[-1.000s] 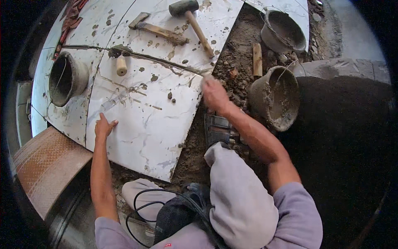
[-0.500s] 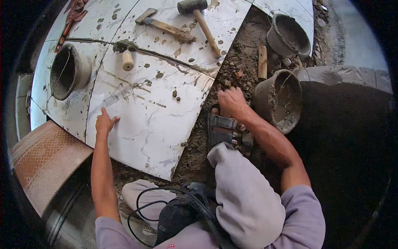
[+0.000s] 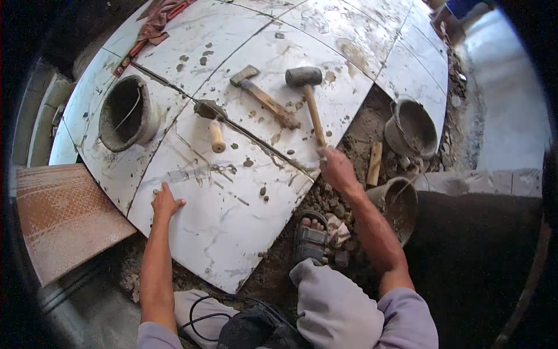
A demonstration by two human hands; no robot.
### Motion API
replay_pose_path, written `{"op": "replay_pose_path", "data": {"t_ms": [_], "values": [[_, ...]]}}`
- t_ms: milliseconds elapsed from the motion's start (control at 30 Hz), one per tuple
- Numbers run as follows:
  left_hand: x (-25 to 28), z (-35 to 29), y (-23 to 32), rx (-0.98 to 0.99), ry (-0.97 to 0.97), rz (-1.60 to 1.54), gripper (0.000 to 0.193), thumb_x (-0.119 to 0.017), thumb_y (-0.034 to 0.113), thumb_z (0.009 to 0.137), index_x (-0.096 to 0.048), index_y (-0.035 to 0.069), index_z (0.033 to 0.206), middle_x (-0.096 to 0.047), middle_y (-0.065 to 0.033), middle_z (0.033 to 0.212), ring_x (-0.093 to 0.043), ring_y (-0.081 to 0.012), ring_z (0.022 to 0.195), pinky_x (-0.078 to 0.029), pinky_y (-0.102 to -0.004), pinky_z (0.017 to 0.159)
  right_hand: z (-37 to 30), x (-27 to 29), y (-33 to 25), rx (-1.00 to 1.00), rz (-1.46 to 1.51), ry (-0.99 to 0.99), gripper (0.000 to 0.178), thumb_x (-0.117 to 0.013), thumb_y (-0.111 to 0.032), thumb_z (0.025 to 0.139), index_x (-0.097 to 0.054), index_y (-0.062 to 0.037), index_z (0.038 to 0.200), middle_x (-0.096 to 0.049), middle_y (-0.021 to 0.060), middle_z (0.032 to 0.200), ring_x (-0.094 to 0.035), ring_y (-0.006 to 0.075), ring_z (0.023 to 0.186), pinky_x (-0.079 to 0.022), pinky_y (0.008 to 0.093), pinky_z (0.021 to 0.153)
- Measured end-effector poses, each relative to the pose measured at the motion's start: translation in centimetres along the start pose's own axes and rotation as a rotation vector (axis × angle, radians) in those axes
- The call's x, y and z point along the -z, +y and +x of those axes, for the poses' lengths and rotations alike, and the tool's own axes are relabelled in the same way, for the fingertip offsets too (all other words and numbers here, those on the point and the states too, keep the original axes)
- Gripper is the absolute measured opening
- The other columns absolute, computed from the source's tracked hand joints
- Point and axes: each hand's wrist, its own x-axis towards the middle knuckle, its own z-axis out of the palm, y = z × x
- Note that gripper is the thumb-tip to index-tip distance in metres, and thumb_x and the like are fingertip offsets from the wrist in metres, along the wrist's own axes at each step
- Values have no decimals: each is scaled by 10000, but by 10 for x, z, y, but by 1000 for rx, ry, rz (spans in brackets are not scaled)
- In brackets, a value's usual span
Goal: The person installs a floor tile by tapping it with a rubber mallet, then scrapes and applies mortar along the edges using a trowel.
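Note:
My right hand (image 3: pixel 338 169) is closed at the lower end of the wooden handle of a black-headed mallet (image 3: pixel 304 77), which lies on the tiles. My left hand (image 3: pixel 167 202) rests on a large white marbled tile (image 3: pixel 215 232), thumb and index finger spread, holding nothing. Left of the mallet lies a hammer (image 3: pixel 264 100) with a worn wooden handle. A trowel (image 3: pixel 216 136) with a pale wooden grip lies across the tile joint. Near my left fingertips are small clear plastic pieces (image 3: pixel 180 174).
A mortar-stained bucket (image 3: pixel 148 125) stands on the tiles at left. Two more buckets (image 3: pixel 430 131) (image 3: pixel 378 195) stand at right beside a wood block (image 3: pixel 375 163) on rough soil. A brown patterned tile (image 3: pixel 70 215) lies at left. My sandalled foot (image 3: pixel 311 238) is beside the white tile's edge.
My right hand has moved up from beside my foot to the mallet's handle. The view has shifted, so the floor sits lower and farther right. My left hand stays on the tile.

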Motion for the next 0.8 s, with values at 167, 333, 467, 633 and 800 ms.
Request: {"op": "replay_pose_path", "data": {"t_ms": [167,333,467,633,800], "values": [[-14,3,-15,4,30,-43,882,-835,354,633,-328,42,1283,-535,-327,1161,-547,-438,1079,-466,-501,878,115,13,29,-169,-172,-53,188,-579,-187,824,-619,-44,940,-615,220,807,-615,400,793,-503,472,697],[-7,2,-10,80,53,-84,921,-840,338,623,-312,32,1312,-513,-332,1206,-552,-443,1075,-464,-492,885,168,4,114,-162,-208,202,215,-566,-150,774,-635,-38,944,-622,236,918,-609,410,858,-505,466,754],[-7,1,-2,83,-6,-167,916,-837,345,626,-324,27,1316,-528,-289,1223,-555,-415,1091,-468,-480,883,190,-3,184,-139,-242,232,287,-557,-143,766,-647,-5,1001,-612,235,980,-607,404,893,-503,442,817],[19,4,-8,117,1,-127,653,-748,404,734,-488,7,1182,-600,-253,1134,-580,-409,1044,-470,-476,857,253,-9,175,-91,-222,208,294,-549,-163,789,-645,-17,1025,-610,243,1012,-596,411,935,-486,452,852],[110,76,93,-184,402,-506,367,-652,288,832,-623,18,1079,-654,-207,1011,-610,-386,968,-470,-445,830,321,-7,193,25,-214,225,277,-570,-182,798,-644,-49,1029,-611,220,1036,-591,395,973,-476,449,863]]}}
